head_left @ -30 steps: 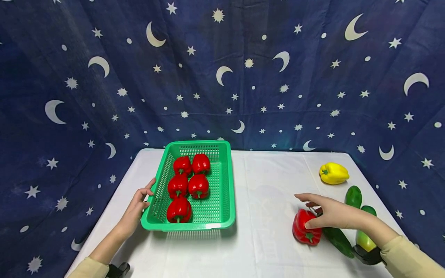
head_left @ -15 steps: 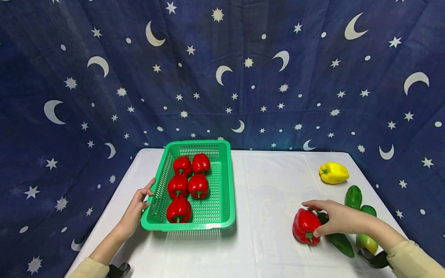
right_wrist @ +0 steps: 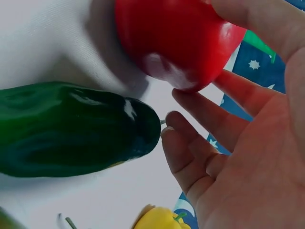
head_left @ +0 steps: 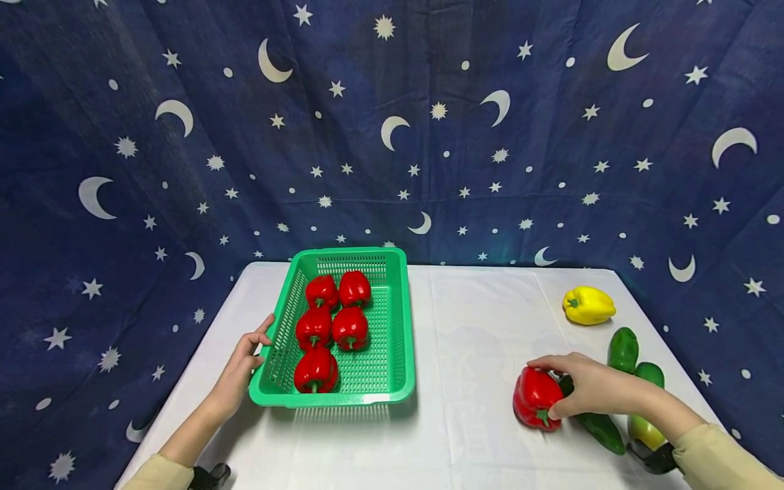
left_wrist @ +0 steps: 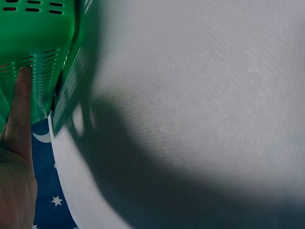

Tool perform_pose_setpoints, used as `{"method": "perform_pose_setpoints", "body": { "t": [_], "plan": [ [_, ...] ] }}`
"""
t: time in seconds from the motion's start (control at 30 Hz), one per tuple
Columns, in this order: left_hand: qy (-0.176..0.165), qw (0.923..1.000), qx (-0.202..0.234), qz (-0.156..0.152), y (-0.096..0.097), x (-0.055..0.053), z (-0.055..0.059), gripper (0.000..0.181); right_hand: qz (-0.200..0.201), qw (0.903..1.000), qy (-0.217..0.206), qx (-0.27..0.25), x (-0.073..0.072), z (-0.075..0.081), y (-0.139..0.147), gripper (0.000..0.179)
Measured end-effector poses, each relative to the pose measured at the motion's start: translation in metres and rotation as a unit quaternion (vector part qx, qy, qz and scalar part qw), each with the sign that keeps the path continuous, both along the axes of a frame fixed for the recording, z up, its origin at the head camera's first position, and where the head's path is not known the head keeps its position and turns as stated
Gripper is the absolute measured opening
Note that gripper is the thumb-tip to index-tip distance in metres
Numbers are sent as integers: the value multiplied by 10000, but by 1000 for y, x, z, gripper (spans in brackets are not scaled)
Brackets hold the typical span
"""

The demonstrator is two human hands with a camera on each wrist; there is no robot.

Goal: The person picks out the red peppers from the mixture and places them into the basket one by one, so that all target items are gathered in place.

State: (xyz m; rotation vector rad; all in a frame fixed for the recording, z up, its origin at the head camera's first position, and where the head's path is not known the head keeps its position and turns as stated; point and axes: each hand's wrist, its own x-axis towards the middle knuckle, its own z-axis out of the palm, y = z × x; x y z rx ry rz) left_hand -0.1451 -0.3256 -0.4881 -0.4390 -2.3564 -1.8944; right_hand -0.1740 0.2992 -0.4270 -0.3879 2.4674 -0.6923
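My right hand (head_left: 591, 384) holds a glossy red bell pepper (head_left: 535, 398) between thumb and fingertips on the right of the table. In the right wrist view the thumb lies over the red bell pepper (right_wrist: 176, 43), with fingers against its far side; two other fingers are bent, near the tip of a long dark green vegetable (right_wrist: 81, 129). At the left, my left hand (head_left: 235, 374) touches the side rim of a green plastic basket (head_left: 382, 398). The left wrist view has one finger straight along the basket's slotted wall (left_wrist: 40, 28). Several red bell peppers (head_left: 350, 328) lie inside the basket, mostly its left half.
A yellow bell pepper (head_left: 588, 305) lies at the back right. Nearer sit a green oval vegetable or fruit (head_left: 623, 350) and a green-yellow one (head_left: 646, 429), partly behind the right forearm. A dark blue star-patterned curtain (head_left: 429, 136) hangs behind the white-covered table (head_left: 471, 327).
My right hand has drawn back slightly, then closed round the red bell pepper, which has shifted a little to the left. The left hand and the basket have stayed put.
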Motion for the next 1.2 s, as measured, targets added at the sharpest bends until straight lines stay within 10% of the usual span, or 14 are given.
{"method": "perform_pose_setpoints", "body": {
  "t": [1.2],
  "plan": [
    [-52,10000,-28,64,2,2,2,26,43,9974,-102,-709,-63,-9,-45,86]
  ]
}}
